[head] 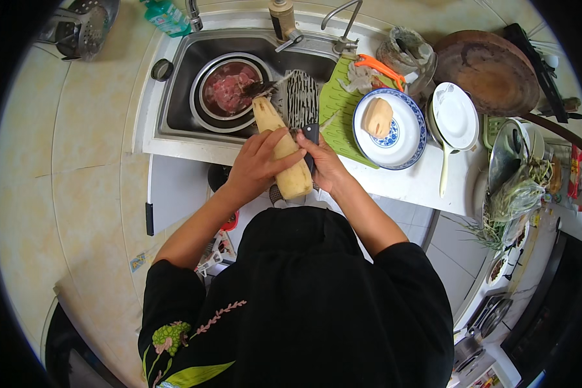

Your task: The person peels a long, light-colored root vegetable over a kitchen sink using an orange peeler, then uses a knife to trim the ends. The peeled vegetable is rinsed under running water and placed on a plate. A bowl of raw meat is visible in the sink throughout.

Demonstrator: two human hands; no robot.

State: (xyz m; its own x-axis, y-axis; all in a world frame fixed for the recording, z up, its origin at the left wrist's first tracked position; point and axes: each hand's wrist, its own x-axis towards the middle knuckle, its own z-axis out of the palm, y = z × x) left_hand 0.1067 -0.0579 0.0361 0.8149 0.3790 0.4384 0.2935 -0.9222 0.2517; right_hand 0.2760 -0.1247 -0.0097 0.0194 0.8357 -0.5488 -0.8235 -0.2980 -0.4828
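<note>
Over the front edge of the sink, my left hand [259,167] grips a long, pale lotus root [295,180] whose far end carries a dark, fibrous tip [259,89]. My right hand [327,162] holds the dark handle of a cleaver [302,99]. Its broad blade, marked with a black-and-silver pattern, points away from me just right of the root. Part of the handle is hidden by my fingers. To the right, a shorter piece of lotus root [378,118] lies in a white dish with a blue patterned rim [413,150].
Nested steel bowls [197,114] with raw meat [230,92] in reddish water stand in the sink [174,119]. A green board [331,99] bears an orange-handled tool [380,70]. A white plate [453,114], a wok [485,72] and bagged greens [511,208] are farther right. An open cabinet door [177,189] juts out below left.
</note>
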